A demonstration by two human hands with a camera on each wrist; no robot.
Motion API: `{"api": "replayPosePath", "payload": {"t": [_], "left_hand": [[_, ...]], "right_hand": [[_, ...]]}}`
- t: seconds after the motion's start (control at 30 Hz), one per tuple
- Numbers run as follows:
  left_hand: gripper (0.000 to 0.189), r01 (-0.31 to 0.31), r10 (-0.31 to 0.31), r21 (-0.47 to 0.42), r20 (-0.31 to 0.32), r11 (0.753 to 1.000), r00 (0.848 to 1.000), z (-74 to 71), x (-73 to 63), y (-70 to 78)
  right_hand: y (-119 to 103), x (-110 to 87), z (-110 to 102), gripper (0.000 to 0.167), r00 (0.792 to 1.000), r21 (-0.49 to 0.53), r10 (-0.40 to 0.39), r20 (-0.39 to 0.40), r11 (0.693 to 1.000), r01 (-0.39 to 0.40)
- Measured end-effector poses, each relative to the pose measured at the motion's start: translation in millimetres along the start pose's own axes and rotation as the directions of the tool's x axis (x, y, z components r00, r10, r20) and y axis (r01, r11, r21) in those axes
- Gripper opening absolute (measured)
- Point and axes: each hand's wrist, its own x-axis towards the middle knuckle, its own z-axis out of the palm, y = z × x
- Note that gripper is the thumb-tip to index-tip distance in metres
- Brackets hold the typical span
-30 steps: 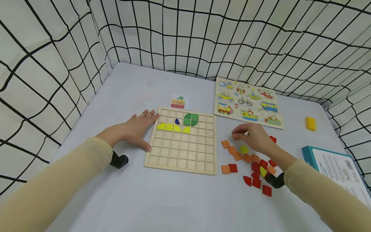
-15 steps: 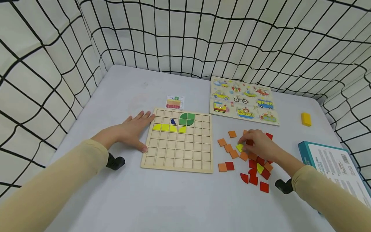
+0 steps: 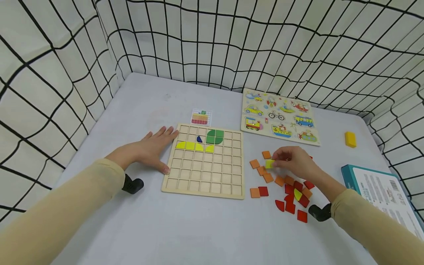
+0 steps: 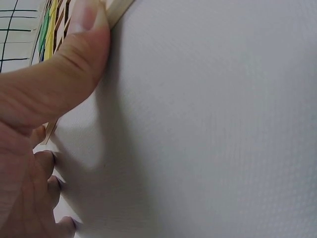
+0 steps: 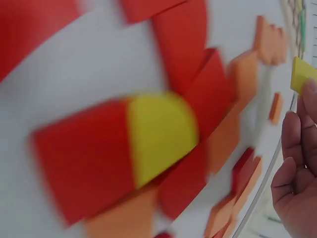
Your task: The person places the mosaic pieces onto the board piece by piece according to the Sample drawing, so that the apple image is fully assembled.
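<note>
My right hand pinches a yellow square tile between thumb and finger, over the loose pieces right of the wooden grid board. In the right wrist view the same yellow tile shows at the right edge, at the fingertips. With fingers spread, my left hand rests on the table against the board's left edge; its thumb touches the frame in the left wrist view. Set in the board are a row of yellow pieces, a small blue piece and green pieces forming a leaf.
Orange tiles and red tiles lie scattered right of the board, with a yellow quarter-round among them. Behind stand a pattern card and a vehicle puzzle. A yellow block and a teal-edged box sit at right.
My right hand has gone from above the orange tiles to the yellow square tile, taken it between the fingertips and drawn it slightly left. The left hand stays at the board.
</note>
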Motion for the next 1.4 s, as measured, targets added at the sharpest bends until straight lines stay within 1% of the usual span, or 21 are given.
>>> {"api": "replayPosePath", "payload": {"t": [0.07,0.17,0.23,0.3,0.4,0.5,0.6,0.8,0.93,1.23,1.4], "left_hand": [[0.133,0.001,-0.001,-0.002,0.0,1.0,1.0,-0.7,-0.7,0.0],[0.133,0.0,0.0,-0.008,0.001,1.0,1.0,-1.2,-1.0,0.2],[0.133,0.0,0.0,-0.012,0.002,1.0,1.0,-1.1,-0.8,0.8],[0.132,0.001,-0.001,-0.016,0.005,1.0,1.0,-0.7,0.0,1.7],[0.132,0.002,-0.002,-0.017,0.006,1.0,1.0,0.2,1.3,2.6],[0.132,0.001,-0.001,-0.019,0.003,1.0,1.0,0.8,2.7,3.6],[0.132,0.0,0.0,-0.015,0.003,1.0,1.0,1.0,3.4,4.3],[0.133,0.003,-0.003,-0.011,0.007,1.0,1.0,-1.0,2.2,4.9],[0.134,0.006,-0.006,-0.014,0.01,1.0,1.0,-3.1,0.1,5.1],[0.134,0.013,-0.013,-0.018,0.006,1.0,1.0,-2.4,-1.7,1.1],[0.134,0.018,-0.018,-0.014,0.003,1.0,1.0,-0.9,-3.0,-1.6]], "right_hand": [[-9.8,9.3,4.7,0.02,1.0,0.07,0.022,-0.008,0.997,-0.021],[-27.3,25.6,16.3,0.025,0.997,0.164,0.081,-0.005,0.983,-0.08],[-40.5,37.1,25.6,0.026,0.993,0.212,0.119,0.003,0.97,-0.117],[-53.8,48.5,35.1,0.025,0.99,0.238,0.142,0.009,0.961,-0.14],[-73.3,63.2,46.9,0.021,0.989,0.246,0.148,0.007,0.958,-0.145],[-88.0,73.8,55.3,0.018,0.992,0.213,0.128,-0.001,0.969,-0.124],[-96.6,81.3,60.6,0.015,0.994,0.165,0.105,-0.003,0.981,-0.103],[-102.1,89.2,67.4,0.011,0.998,0.061,0.062,-0.013,0.996,-0.061],[-102.7,92.5,70.8,0.011,1.0,0.015,0.022,-0.006,1.0,-0.022],[-110.0,90.8,76.1,0.008,1.0,0.029,-0.006,-0.026,1.0,0.007],[-109.1,82.5,68.0,0.011,0.999,0.033,0.009,-0.04,0.999,-0.008]]}}
